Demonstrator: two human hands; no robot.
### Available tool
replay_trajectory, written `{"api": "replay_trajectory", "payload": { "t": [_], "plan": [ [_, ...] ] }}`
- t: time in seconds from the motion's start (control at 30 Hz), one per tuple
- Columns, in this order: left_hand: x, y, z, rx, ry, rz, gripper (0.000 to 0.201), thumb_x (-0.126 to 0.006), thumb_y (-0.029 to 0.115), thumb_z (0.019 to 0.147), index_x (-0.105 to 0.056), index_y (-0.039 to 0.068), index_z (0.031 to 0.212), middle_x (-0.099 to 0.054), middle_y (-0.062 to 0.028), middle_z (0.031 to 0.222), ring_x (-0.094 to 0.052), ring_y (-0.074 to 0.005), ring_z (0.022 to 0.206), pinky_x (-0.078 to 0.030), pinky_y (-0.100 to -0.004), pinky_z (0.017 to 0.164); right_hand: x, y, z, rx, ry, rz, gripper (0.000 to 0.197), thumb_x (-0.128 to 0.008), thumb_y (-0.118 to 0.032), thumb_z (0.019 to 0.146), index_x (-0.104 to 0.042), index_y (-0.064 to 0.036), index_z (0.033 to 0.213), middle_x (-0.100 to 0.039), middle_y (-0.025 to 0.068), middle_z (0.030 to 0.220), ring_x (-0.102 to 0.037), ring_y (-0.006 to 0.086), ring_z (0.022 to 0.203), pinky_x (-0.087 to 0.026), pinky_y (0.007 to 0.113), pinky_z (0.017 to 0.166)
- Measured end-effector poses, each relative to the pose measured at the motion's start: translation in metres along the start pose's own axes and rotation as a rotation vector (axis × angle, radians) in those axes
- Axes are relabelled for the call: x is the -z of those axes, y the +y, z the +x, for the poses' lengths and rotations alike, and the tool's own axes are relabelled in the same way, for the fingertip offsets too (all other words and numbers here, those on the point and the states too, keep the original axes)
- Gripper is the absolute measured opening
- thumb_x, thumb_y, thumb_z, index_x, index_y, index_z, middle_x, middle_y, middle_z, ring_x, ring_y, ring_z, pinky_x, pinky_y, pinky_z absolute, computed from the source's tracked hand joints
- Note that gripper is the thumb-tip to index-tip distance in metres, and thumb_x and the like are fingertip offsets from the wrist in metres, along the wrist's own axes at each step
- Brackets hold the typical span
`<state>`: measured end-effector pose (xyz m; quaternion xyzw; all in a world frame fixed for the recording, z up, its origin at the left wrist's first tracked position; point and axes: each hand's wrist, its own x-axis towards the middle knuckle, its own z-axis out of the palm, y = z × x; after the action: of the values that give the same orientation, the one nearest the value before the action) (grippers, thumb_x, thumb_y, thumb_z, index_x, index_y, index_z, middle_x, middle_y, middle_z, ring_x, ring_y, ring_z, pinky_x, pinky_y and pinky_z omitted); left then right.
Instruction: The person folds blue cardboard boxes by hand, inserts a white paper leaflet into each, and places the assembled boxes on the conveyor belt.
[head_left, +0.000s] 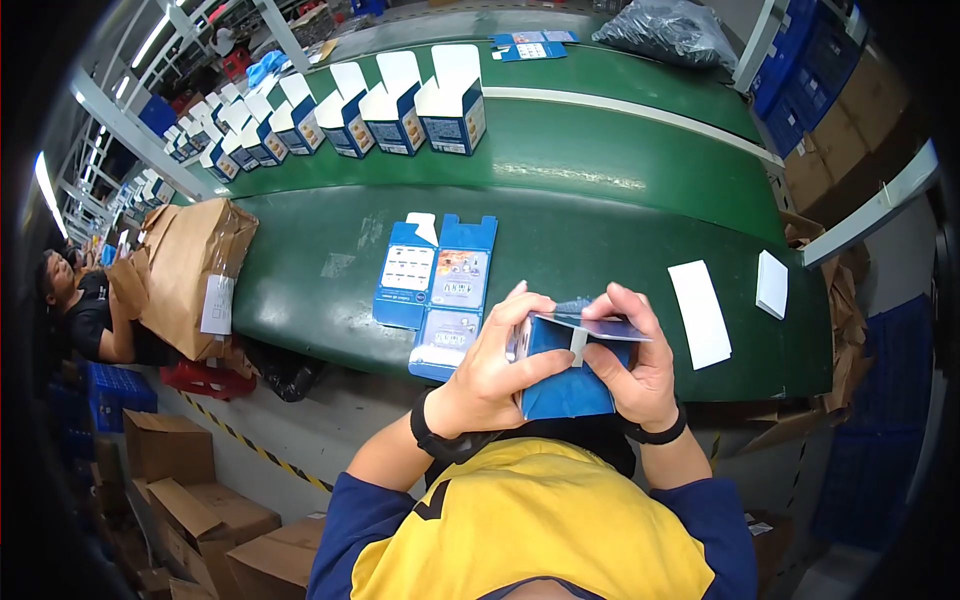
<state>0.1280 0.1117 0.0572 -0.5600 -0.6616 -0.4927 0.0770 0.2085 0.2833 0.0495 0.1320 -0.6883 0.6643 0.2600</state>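
Close to my chest, at the near edge of the green table, I hold a small blue cardboard box [568, 397] between both hands. Wrapped round its left side is my left hand [503, 352], the thumb lying across the front toward a pale tab. On the opposite side my right hand [637, 362] grips the box, its thumb near the same tab and fingers over the top flap. What is inside the box cannot be seen. Left of my hands, flat blue unfolded cartons [460, 280] lie on the table, printed with pictures and white panels.
A row of blue boxes with raised white lids [455, 85] stands on the green belt [600, 150] beyond. White folded sheets [700, 315] lie at the right. A large brown paper-wrapped package [195, 265] stands at the left, beside another person [95, 320]. Cardboard cartons [190, 500] sit on the floor.
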Motion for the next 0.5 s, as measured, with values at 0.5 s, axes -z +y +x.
{"api": "replay_trajectory", "payload": {
  "t": [0.5],
  "plan": [
    [0.005,0.005,0.008,-0.052,-0.032,-0.076,0.077,-0.079,0.008,0.059,-0.041,0.021,0.124,-0.046,-0.0203,0.117,-0.051,-0.0373,0.107,-0.027,-0.0618,0.101,0.011,-0.02,0.006,-0.048,-0.147,-0.339,0.055,-0.076,-0.021,0.072,-0.058,-0.0014,0.12,-0.06,0.0175,0.115,-0.057,0.0295,0.109,-0.046,0.035,0.091]
  ]
}}
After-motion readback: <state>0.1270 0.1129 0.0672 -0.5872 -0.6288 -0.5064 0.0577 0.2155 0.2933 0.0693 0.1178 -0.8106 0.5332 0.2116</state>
